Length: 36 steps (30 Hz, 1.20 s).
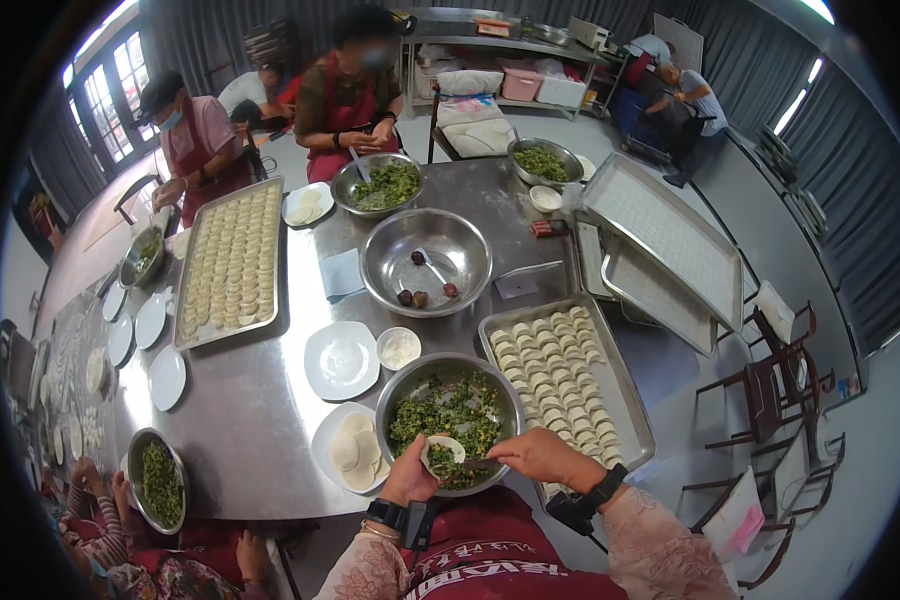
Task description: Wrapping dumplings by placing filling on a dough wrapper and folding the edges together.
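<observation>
My left hand (409, 478) holds a round dough wrapper (456, 446) cupped over the near side of a steel bowl (412, 375). Chopped green filling (439, 454) lies on the wrapper. In my right hand (544, 457) is a flat, narrow filling spatula (471, 465), its blade touching or just above the wrapper. Green and yellow filling (450, 409) covers much of the bowl's bottom. To the left, a white plate (328, 431) carries several flat wrappers (358, 448). Rows of folded dumplings (551, 375) sit on a metal tray (624, 405) to the right.
Beyond the bowl are a white plate (341, 360), a flour dish (399, 348) and a large steel basin (469, 262) holding spoons. Stacked metal trays (664, 232) overhang the table's right side. Another dumpling tray (279, 259) stands far left. Co-workers (356, 97) work around the table.
</observation>
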{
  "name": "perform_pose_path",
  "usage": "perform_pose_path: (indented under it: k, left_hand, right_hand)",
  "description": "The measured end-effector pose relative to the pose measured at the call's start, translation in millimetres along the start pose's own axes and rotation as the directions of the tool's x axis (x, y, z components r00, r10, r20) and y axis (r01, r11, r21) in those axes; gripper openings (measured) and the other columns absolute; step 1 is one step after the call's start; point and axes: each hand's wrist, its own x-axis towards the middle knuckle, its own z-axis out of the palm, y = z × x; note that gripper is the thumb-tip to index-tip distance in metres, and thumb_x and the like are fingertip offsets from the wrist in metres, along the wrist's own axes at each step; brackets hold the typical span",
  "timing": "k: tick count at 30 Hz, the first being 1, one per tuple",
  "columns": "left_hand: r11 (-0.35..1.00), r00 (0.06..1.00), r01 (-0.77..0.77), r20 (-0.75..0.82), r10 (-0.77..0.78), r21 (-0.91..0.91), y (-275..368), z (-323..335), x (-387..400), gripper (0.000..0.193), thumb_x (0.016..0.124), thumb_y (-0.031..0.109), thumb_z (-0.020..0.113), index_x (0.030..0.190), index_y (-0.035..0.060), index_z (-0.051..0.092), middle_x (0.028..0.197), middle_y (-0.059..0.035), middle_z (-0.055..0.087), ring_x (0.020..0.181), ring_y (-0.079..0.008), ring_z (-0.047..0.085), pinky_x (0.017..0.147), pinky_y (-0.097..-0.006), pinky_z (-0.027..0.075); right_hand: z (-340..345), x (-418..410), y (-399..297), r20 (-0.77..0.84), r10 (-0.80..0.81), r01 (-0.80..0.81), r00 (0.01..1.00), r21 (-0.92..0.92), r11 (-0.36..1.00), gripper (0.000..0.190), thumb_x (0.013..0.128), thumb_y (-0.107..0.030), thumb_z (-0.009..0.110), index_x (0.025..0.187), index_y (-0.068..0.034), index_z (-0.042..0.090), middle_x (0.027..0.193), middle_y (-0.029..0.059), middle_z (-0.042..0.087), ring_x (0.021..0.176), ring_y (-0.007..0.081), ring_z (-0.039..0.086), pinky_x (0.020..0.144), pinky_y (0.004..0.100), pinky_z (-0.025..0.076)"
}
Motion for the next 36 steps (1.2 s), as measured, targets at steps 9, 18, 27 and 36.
perform_pose_path:
  k: [9, 18, 27, 36]
  left_hand:
    - [0.999, 0.997, 0.035, 0.068, -0.035, 0.008, -1, -3, 3, 0.047, 0.097, 0.041, 0.026, 0.119, 0.0051, 0.049, 0.116, -0.012, 0.054, 0.103, -0.0252, 0.054, 0.085, -0.0438, 0.046]
    - [0.998, 0.998, 0.059, 0.018, -0.06, 0.038, 1, -2, 2, 0.047, 0.096, 0.042, 0.028, 0.118, 0.0061, 0.049, 0.116, -0.0117, 0.055, 0.103, -0.0263, 0.055, 0.085, -0.0441, 0.047]
    - [0.991, 0.991, 0.103, 0.074, -0.109, 0.084, 2, 1, -1, 0.048, 0.096, 0.043, 0.028, 0.114, 0.0049, 0.052, 0.113, -0.0126, 0.055, 0.102, -0.0292, 0.056, 0.082, -0.0433, 0.05]
    - [0.992, 0.994, 0.095, 0.048, -0.099, 0.088, 0, 0, -1, 0.047, 0.096, 0.041, 0.029, 0.113, 0.0044, 0.052, 0.113, -0.0123, 0.056, 0.1, -0.0272, 0.057, 0.079, -0.0419, 0.051]
  right_hand:
    - [-5, 5, -3, -0.086, -0.053, 0.036, 0.995, -0.189, 0.981, 0.017, 0.081, -0.021, 0.057, 0.097, -0.019, 0.064, 0.08, 0.008, 0.064, 0.072, 0.0294, 0.06, 0.062, 0.0393, 0.047]
    - [-4, 4, 1, 0.02, -0.054, 0.056, 0.998, -0.126, 0.99, 0.018, 0.082, -0.022, 0.057, 0.098, -0.019, 0.064, 0.081, 0.0073, 0.064, 0.074, 0.0292, 0.061, 0.063, 0.0384, 0.047]
    - [-5, 11, 6, 0.018, 0.043, -0.04, 0.999, -0.144, 0.989, 0.019, 0.082, -0.023, 0.057, 0.097, -0.018, 0.066, 0.078, 0.008, 0.064, 0.071, 0.0273, 0.061, 0.062, 0.0372, 0.047]
    - [-11, 10, 12, 0.06, 0.137, -0.136, 0.989, -0.033, 0.99, 0.02, 0.082, -0.025, 0.056, 0.098, -0.018, 0.066, 0.085, 0.009, 0.065, 0.077, 0.0278, 0.062, 0.067, 0.036, 0.048]
